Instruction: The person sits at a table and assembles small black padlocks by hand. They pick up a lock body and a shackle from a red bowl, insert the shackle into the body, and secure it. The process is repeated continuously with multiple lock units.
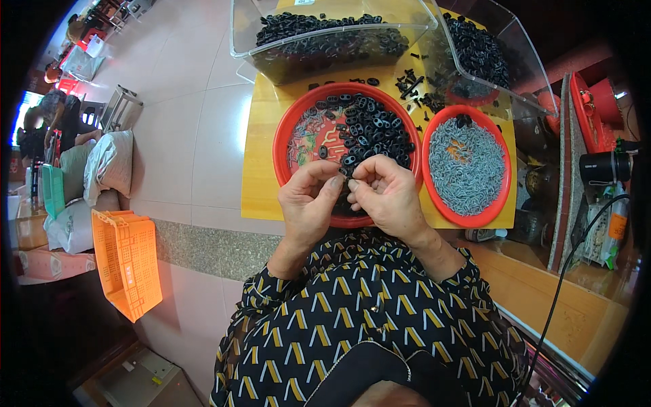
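Both hands meet above the near part of a red round tray [279,129]. Thumb and forefinger of my left hand [306,203] pinch a small black oval plastic part [344,171]. My right hand [389,197] is closed in a pinch right against that part; whatever lies between its fingertips is too small to make out. Black oval parts with two holes [380,125] are heaped on the tray's right side. Small grey screws [306,130] lie loose on its left. A second red tray [468,220], to the right, holds a thick layer of grey screws [468,163].
Clear plastic bins [339,34] of black parts stand at the back of the yellow table [261,176]. Loose black pieces [409,83] lie between bins and trays. An orange crate [129,264] and sacks [110,163] are on the left. A black cable [566,268] hangs at right.
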Available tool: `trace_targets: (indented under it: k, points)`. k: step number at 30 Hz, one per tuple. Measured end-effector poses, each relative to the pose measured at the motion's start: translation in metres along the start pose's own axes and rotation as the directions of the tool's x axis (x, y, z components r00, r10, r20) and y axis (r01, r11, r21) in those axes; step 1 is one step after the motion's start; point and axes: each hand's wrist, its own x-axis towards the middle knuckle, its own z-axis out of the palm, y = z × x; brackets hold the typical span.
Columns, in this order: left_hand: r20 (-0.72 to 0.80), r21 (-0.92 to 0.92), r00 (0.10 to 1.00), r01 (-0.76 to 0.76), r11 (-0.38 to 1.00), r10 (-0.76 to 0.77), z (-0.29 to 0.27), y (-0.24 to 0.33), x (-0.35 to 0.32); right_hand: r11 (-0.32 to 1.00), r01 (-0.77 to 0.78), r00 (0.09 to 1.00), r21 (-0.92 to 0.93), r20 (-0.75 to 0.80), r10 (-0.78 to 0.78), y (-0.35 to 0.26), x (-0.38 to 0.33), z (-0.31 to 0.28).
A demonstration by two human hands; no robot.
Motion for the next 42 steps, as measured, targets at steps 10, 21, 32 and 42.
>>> trace_targets:
  k: [10,21,32,42]
  points:
    - [0.065,0.26,0.996,-0.071,0.963,0.056,0.001,-0.003,-0.001,1.0,0.009,1.0,-0.02,0.014,-0.009,0.008,0.002,-0.006]
    - [0.1,0.709,0.976,-0.207,0.674,0.195,-0.039,0.01,0.036,0.997,-0.068,0.997,0.022,0.028,0.068,0.0,0.007,-0.033]
    - [0.409,0.907,0.912,-0.409,0.095,0.019,-0.018,-0.011,0.066,0.994,-0.105,0.994,0.04,0.044,0.103,0.006,0.003,-0.031]
    - [0.218,0.409,0.963,0.059,0.911,-0.161,-0.022,0.005,0.036,0.962,-0.132,0.99,0.238,0.072,0.118,0.009,0.008,-0.033]
